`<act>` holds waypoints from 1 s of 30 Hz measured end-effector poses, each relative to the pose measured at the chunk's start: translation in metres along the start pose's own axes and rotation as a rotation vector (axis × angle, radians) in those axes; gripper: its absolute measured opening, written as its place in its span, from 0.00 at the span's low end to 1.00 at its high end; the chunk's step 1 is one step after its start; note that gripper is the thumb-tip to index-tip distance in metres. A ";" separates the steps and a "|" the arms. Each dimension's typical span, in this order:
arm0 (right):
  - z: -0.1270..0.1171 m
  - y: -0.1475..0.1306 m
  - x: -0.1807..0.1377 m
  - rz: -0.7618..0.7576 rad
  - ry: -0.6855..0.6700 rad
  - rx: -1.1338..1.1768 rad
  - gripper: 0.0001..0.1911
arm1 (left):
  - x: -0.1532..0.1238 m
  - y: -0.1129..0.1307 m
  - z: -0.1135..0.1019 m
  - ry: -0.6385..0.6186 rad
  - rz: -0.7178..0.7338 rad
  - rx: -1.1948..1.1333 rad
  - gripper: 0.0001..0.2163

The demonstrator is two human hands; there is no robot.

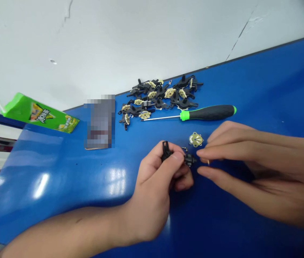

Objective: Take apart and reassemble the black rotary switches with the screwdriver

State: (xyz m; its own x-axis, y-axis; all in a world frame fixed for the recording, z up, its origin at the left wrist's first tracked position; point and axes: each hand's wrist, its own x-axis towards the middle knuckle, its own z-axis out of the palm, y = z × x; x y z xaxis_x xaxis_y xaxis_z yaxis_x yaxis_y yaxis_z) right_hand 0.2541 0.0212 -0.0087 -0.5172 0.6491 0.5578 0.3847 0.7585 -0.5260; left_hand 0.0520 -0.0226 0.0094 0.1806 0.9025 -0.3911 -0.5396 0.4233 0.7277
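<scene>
My left hand [158,181] is closed around a small black plastic part [191,160] with a looped arm. Part of it is hidden by the thumb and fingers. My right hand [237,157] is just to its right, thumb and forefinger curved into a pinch. Between those fingertips shows a tiny shiny metal piece [208,162], too small to name. A round brass-coloured plate [196,139] with lobes and holes lies on the table behind the fingers. Beside it are small screws [185,149].
A screwdriver [208,113] with a black and green handle lies behind my hands. Beyond it spreads a pile of black parts with brass-coloured plates [158,95]. To the left are a blurred-out phone-like object [99,123] and a green drink carton [43,113] with a straw. A white wall [141,39] borders the blue table [87,186].
</scene>
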 end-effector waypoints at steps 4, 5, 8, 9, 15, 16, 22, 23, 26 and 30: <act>0.002 0.002 0.005 -0.047 0.049 -0.147 0.07 | 0.001 0.001 0.000 -0.034 -0.060 -0.061 0.11; 0.002 0.004 0.006 -0.045 0.050 -0.186 0.07 | 0.001 0.001 -0.001 -0.042 -0.074 -0.077 0.11; 0.005 0.011 0.008 -0.014 0.016 -0.268 0.06 | 0.001 0.002 -0.002 -0.040 -0.107 -0.114 0.11; 0.006 0.014 0.007 -0.003 0.008 -0.290 0.06 | 0.002 0.002 -0.002 -0.040 -0.115 -0.121 0.12; 0.005 0.017 0.004 -0.002 -0.028 -0.299 0.05 | 0.004 0.001 -0.001 -0.048 -0.106 -0.110 0.13; 0.004 0.014 0.004 -0.010 -0.010 -0.278 0.06 | 0.004 0.001 0.000 -0.050 -0.104 -0.101 0.13; 0.001 -0.002 0.003 -0.056 -0.020 -0.168 0.09 | 0.001 -0.001 -0.002 -0.063 -0.124 -0.084 0.10; 0.001 -0.004 0.002 -0.057 -0.036 -0.154 0.09 | 0.001 -0.001 -0.002 -0.069 -0.125 -0.087 0.10; 0.003 -0.004 0.000 -0.053 -0.042 -0.130 0.11 | 0.001 -0.002 -0.002 -0.079 -0.108 -0.076 0.10; 0.002 -0.004 0.000 -0.049 -0.083 -0.104 0.11 | 0.001 -0.003 -0.002 -0.086 -0.006 -0.023 0.10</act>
State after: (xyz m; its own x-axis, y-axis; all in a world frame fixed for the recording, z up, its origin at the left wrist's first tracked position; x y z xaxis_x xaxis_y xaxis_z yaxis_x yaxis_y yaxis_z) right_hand 0.2509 0.0179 -0.0083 -0.5969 0.6076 0.5239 0.4324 0.7937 -0.4278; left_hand 0.0526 -0.0230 0.0053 0.2532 0.9040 -0.3446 -0.5572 0.4274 0.7119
